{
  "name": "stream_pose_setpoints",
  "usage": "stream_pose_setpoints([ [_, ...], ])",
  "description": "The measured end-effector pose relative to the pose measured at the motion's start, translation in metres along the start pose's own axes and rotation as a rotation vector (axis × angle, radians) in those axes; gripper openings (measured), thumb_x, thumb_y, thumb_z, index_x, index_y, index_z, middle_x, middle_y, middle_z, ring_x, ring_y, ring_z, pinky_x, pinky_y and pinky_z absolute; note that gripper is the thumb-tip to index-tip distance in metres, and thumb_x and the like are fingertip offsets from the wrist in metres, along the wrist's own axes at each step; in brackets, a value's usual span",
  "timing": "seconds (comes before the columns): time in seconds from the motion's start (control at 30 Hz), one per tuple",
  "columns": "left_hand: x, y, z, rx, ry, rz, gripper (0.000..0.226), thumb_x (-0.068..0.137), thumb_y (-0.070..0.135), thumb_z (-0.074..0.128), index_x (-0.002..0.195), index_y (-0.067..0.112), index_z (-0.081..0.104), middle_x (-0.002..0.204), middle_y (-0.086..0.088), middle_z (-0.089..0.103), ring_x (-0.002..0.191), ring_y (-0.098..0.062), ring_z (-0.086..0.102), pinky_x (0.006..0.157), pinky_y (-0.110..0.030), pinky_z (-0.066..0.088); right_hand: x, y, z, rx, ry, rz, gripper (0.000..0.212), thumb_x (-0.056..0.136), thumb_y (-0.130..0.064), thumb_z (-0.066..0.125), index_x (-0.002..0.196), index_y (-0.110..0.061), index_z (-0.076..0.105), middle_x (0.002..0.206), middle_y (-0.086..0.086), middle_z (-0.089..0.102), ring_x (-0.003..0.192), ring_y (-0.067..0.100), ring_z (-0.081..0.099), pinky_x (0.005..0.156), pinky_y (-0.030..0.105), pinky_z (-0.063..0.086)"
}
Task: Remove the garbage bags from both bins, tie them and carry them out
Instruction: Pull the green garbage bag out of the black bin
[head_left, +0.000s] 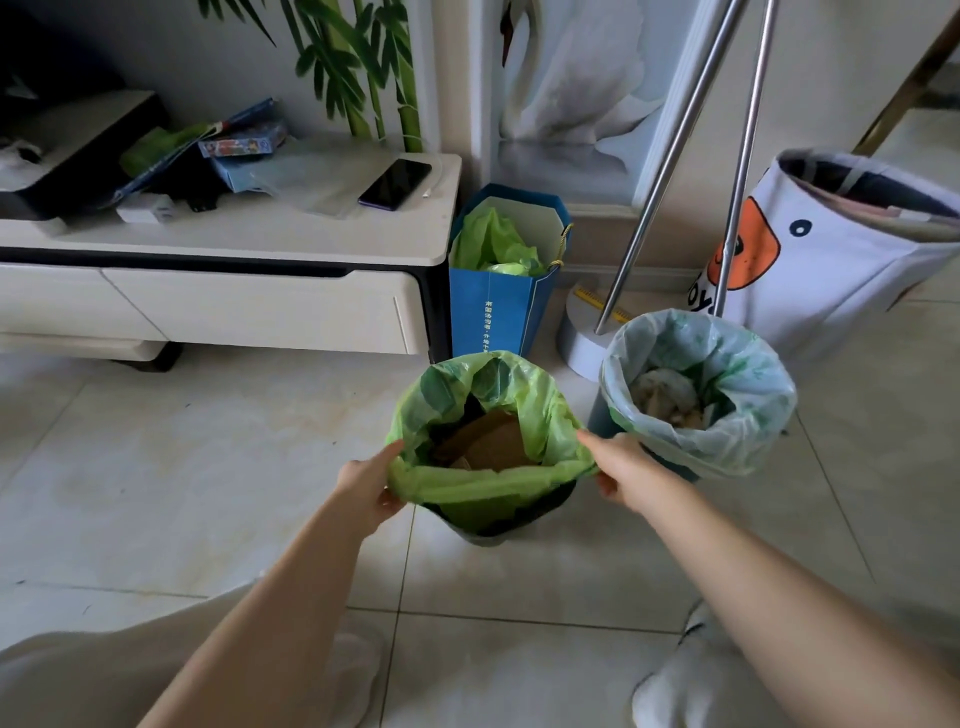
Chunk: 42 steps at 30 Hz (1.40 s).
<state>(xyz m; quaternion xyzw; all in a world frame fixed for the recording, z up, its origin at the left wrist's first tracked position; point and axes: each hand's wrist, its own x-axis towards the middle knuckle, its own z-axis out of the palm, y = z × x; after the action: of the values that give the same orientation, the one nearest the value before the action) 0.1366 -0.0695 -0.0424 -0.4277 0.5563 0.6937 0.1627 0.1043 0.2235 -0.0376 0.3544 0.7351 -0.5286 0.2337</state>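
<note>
Two small bins stand on the tiled floor in front of me. The near bin (498, 530) is lined with a bright green garbage bag (524, 400) holding brown cardboard. My left hand (369, 488) pinches the bag's rim on its left side, and my right hand (623, 470) pinches the rim on its right side. The near edge of the bag is stretched between my hands. To the right, the second bin (602, 415) carries a pale, whitish-green garbage bag (727, 364) folded over its rim, with crumpled paper waste inside.
A blue paper gift bag (498, 306) with green plastic inside stands behind the near bin, beside a low white TV cabinet (260, 301) with a phone (395, 183) on top. Two slanted metal poles (670, 156) on a round base and a white fabric basket (821, 265) stand behind the second bin.
</note>
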Motion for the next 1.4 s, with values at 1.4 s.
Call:
stream_pose_setpoints([
  [1.4, -0.035, 0.087, 0.002, 0.952, -0.08, 0.339, 0.044, 0.081, 0.026, 0.073, 0.118, 0.01, 0.056, 0.109, -0.017, 0.063, 0.086, -0.026, 0.061, 0.068, -0.03, 0.046, -0.037, -0.059, -0.059, -0.742, -0.115, -0.671, 0.063, 0.08, -0.048, 0.067, 0.134, -0.022, 0.045, 0.107, 0.001, 0.06, 0.1, 0.019, 0.059, 0.08, 0.029, 0.047],
])
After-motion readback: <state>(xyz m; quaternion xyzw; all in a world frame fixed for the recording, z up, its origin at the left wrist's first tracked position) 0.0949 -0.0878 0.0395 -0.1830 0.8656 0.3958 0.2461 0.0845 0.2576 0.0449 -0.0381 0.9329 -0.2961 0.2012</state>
